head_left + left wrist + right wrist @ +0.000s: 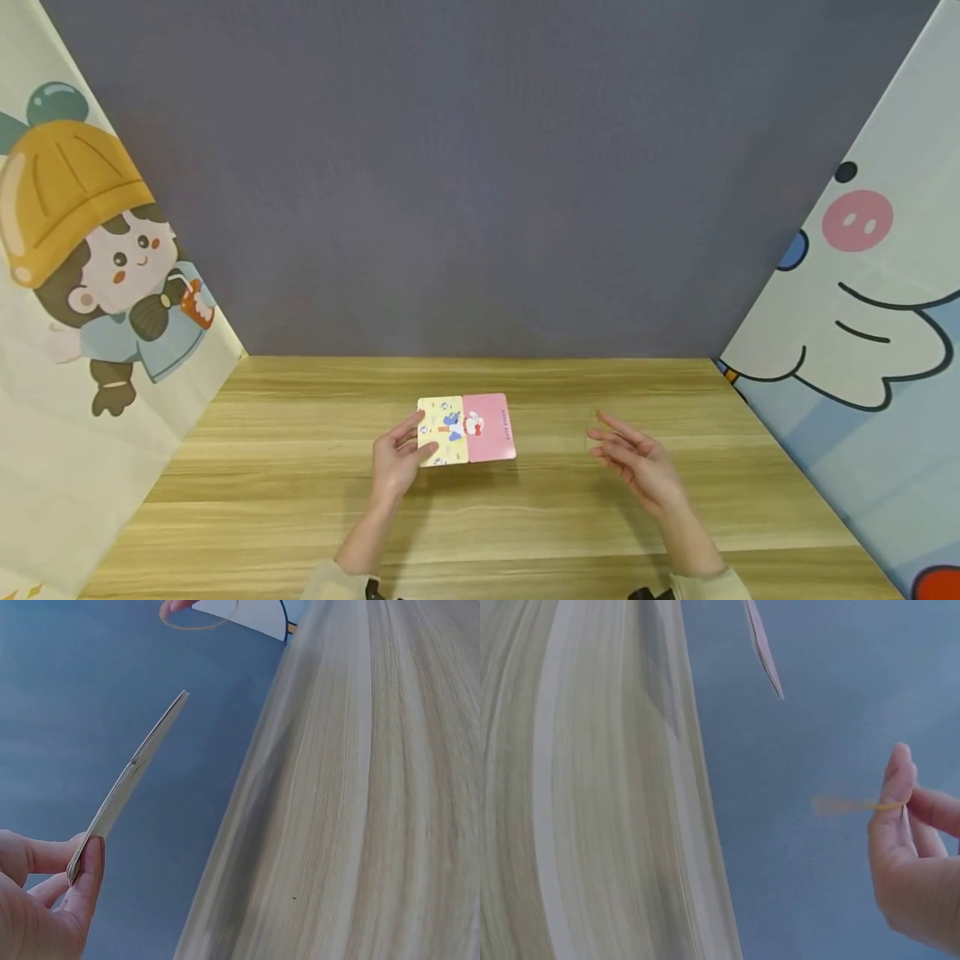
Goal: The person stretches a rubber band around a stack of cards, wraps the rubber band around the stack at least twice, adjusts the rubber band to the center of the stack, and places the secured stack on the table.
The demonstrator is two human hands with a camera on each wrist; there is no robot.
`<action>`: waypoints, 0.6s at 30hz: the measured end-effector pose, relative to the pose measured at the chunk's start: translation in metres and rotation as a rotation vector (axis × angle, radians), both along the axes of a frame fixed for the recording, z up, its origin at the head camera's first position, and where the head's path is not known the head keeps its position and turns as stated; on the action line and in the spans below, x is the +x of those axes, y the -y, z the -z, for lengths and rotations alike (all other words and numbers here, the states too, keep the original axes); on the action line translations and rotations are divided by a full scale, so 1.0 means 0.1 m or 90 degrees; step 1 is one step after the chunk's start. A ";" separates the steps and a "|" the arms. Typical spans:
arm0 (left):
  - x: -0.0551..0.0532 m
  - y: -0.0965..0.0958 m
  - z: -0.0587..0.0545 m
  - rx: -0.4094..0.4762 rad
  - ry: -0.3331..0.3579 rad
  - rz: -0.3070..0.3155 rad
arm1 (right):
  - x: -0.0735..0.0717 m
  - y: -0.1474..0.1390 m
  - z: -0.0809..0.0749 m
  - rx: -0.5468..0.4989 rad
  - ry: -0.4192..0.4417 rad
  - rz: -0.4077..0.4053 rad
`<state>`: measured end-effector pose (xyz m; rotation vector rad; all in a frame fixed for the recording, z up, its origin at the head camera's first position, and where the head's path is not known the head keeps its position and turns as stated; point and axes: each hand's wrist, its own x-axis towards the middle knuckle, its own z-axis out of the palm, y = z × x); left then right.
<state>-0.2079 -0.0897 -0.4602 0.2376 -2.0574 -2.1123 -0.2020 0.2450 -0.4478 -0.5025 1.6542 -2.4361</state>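
A thin booklet point(491, 429), spread out flat with one yellow half and one pink half, both printed with cartoon animals, is held above the table. My left hand point(396, 467) pinches its yellow end, thumb on the upper face. Seen edge-on in the left wrist view, the booklet point(124, 784) shows several layers and a seam midway. To the right and apart from it, my right hand point(651, 477) pinches a thin yellowish rubber band point(887, 805) between thumb and fingers. The band hangs out as a loose loop toward the booklet, and part of it is blurred.
Below the hands lies a wood-grain table point(480, 533). A dark grey panel point(480, 183) stands at its back edge. Side walls with cartoon prints, a child in a yellow hat point(75, 200) at left and a white animal point(862, 317) at right, flank the table.
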 end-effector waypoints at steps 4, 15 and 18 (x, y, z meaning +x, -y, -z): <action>0.01 -0.02 -0.01 -0.011 -0.003 0.003 | 0.00 0.05 0.03 0.082 -0.011 0.045; 0.01 -0.05 0.00 -0.006 -0.007 0.015 | 0.03 0.23 0.06 -0.065 -0.001 -0.055; 0.00 -0.05 0.01 -0.007 -0.007 0.010 | 0.03 0.26 0.07 -0.097 -0.017 -0.079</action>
